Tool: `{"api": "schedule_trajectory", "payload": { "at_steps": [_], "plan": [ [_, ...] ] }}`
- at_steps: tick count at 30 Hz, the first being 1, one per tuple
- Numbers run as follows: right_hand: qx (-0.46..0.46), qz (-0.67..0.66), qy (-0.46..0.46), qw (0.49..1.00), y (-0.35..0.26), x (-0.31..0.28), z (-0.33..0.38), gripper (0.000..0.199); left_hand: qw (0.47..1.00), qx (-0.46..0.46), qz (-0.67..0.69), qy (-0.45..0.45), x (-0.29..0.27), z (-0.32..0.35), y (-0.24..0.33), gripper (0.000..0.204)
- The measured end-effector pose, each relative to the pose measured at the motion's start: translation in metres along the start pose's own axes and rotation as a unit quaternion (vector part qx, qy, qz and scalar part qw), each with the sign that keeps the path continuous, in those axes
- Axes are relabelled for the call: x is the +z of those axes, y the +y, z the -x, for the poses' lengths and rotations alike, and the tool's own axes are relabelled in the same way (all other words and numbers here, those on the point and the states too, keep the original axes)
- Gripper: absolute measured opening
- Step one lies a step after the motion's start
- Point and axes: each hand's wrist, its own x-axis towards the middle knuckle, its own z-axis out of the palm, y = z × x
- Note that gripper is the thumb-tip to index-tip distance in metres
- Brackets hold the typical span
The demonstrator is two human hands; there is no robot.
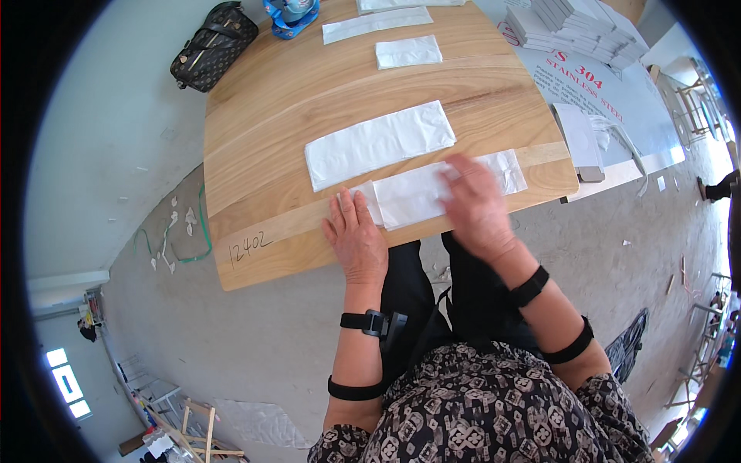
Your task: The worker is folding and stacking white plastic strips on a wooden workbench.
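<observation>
A long folded strip of thin white sheet [409, 194] lies along the near edge of the wooden table; whether it is paper or plastic I cannot tell. My left hand [356, 239] rests on the strip's left end, fingers stretched out and flat. Over its right half is my right hand [477, 208], smeared by motion, so its fingers are unclear and contact with the strip is uncertain. Just beyond lies a wider folded white stack [380, 144], slightly slanted and touched by neither hand.
On the wooden table [270, 154], a small white folded piece [409, 52] and a long one [377, 25] lie farther back. A dark patterned bag [214, 46] stands at the far left. Stacked white boxes [575, 27] and a flat white box [579, 143] sit to the right.
</observation>
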Motion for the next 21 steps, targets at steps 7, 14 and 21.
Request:
{"api": "schedule_trajectory", "payload": {
  "at_steps": [7, 14, 21],
  "plan": [
    [-0.070, -0.005, -0.179, 0.981, -0.036, 0.038, 0.003, 0.086, 0.999, -0.002, 0.032, 0.002, 0.003, -0.001, 0.001, 0.047],
    [-0.080, 0.025, -0.220, 0.972, -0.044, 0.035, 0.001, 0.094, 0.856, -0.155, 0.480, 0.114, 0.012, 0.000, -0.024, 0.040],
    [0.159, -0.303, -0.058, 0.938, -0.035, 0.030, -0.013, 0.058, 0.795, -0.174, 0.580, 0.019, -0.006, -0.003, 0.024, 0.040]
  ]
}}
